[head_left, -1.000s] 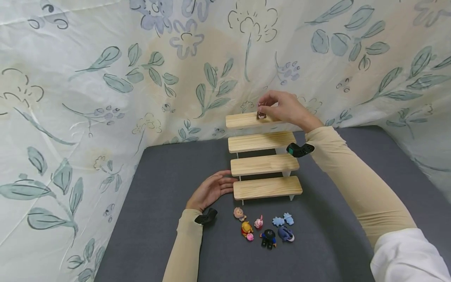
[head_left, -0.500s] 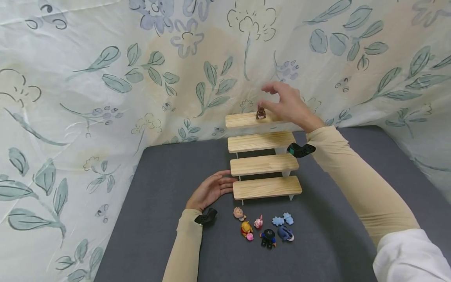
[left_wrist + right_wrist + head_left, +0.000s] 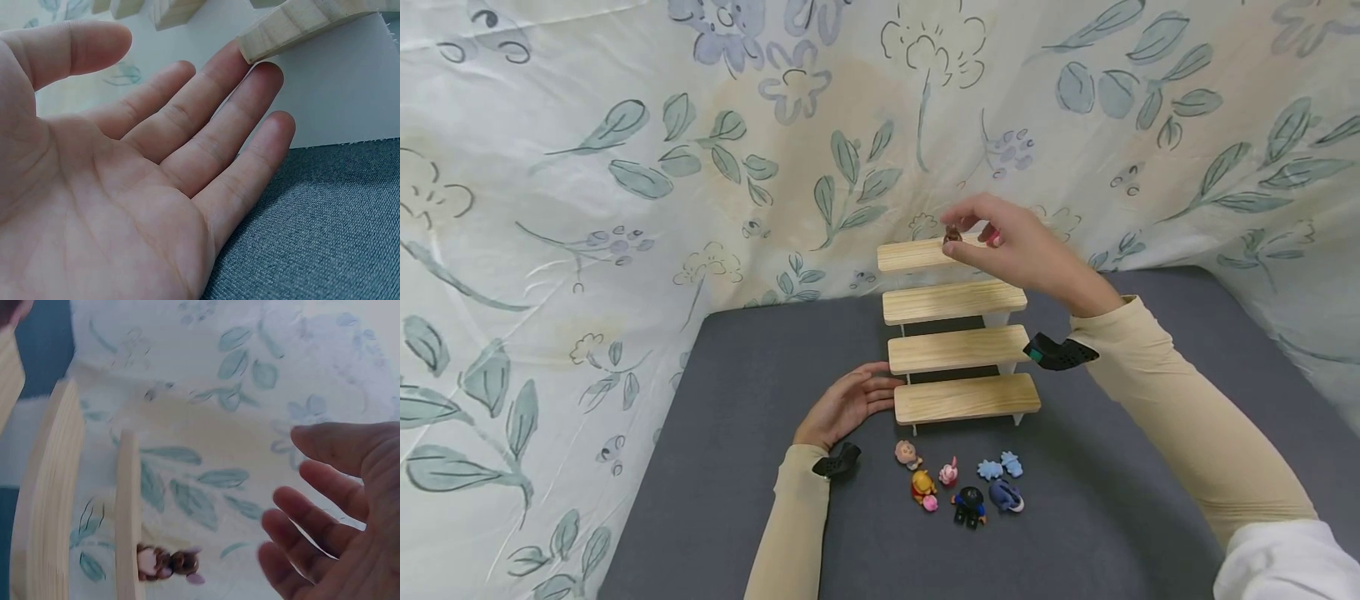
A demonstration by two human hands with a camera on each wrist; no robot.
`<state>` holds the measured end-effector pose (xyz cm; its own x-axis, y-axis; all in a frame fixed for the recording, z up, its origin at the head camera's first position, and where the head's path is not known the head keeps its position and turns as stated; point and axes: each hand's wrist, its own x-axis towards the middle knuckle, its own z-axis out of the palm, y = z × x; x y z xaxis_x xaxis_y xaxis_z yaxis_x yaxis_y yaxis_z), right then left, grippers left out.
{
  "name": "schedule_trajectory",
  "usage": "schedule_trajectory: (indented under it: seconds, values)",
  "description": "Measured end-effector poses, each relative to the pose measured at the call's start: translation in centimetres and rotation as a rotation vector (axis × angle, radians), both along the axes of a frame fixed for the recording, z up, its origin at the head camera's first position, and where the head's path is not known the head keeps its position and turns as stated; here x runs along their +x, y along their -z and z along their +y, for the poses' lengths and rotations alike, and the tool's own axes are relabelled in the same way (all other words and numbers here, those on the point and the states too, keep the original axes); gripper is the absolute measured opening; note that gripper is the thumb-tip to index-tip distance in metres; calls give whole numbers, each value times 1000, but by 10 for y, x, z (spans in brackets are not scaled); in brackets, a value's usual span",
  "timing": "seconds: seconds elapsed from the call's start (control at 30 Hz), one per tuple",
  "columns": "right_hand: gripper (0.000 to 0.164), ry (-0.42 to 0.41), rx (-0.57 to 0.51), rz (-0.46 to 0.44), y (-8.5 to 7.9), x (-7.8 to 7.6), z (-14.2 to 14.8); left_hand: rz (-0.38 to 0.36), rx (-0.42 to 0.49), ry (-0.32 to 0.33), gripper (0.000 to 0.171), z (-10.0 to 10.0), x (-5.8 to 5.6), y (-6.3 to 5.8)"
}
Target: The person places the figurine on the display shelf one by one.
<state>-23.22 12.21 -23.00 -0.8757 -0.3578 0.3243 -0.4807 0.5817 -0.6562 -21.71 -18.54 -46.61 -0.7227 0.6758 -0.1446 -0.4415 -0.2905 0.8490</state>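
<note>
Beige sleeves (image 3: 1191,425), black wrist cameras (image 3: 1062,352) — white oversleeve (image 3: 1288,562)

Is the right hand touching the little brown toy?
Apart: the right wrist view shows a clear gap between the right hand and the brown toy.

Brown figurine (image 3: 952,234) partly hidden by the right grip (image 3: 1018,247) (head view only)

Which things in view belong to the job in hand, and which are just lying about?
Likely in the job:
left hand
right hand
brown figurine
stepped wooden stand
probably the loose figurines in front

Merely around:
floral cloth
dark table surface
black wristbands
</note>
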Motion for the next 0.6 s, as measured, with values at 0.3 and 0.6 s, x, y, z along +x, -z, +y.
schedule_trajectory:
  seconds: [0.3,0.6]
  values:
    - [34,-116,5,9,2,24,-2,2,12,7,41,-3,-4,-1]
    - [34,-219,-32,-36,20,45,-4,2,3,22,40,-3,-10,-3]
